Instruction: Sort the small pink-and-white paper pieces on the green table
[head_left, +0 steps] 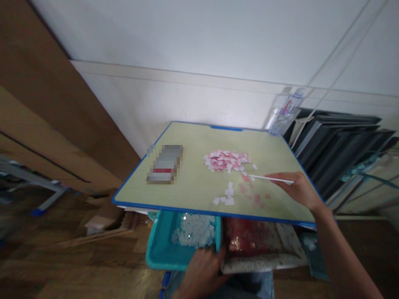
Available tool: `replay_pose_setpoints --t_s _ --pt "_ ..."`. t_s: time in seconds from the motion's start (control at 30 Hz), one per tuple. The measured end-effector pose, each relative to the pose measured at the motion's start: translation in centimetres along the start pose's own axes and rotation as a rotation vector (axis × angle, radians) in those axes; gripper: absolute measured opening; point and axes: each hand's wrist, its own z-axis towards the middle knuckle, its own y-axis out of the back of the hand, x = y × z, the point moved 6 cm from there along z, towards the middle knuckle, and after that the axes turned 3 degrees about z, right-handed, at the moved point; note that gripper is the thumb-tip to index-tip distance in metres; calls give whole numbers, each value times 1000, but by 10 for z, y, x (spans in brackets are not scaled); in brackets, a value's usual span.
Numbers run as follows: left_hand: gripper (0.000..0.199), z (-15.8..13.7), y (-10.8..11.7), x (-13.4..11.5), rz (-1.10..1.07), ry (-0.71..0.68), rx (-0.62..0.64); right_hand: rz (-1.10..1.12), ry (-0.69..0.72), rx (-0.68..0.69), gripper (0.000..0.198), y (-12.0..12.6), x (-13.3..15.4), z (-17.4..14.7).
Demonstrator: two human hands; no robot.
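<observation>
My right hand (296, 189) is closed around a thin white stick (264, 177) at the right of the table. The stick's tip is beside a few small white squares, near a pile of pink and white paper-like pieces (226, 160). Closer to the front edge lie several loose white squares (229, 193) and faint pink stains (256, 199). My left hand (204, 268) is below the table, its fingers curled over the near rim of a teal plastic basin (156, 245). Inside the basin are many white pieces (196, 230). The left fingertips are partly hidden.
A blue-edged folding table (193, 141) stands against the wall. On it, a blurred-out flat object (165, 164) lies left and a clear bottle (286, 112) stands at the back right. Beside the basin is a red-stained tray (262, 263). Dark panels (343, 145) lean at right.
</observation>
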Motion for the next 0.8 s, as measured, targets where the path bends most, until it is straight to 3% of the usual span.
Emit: replay_pose_setpoints --t_s 0.37,0.53,0.8 --pt "36 0 -4 1 9 8 -4 26 -22 36 24 -3 -10 0" --pt "35 0 -3 0 12 1 6 65 -35 -13 23 5 -5 -3" --pt "36 0 -2 0 9 3 6 36 65 59 23 -6 4 6"
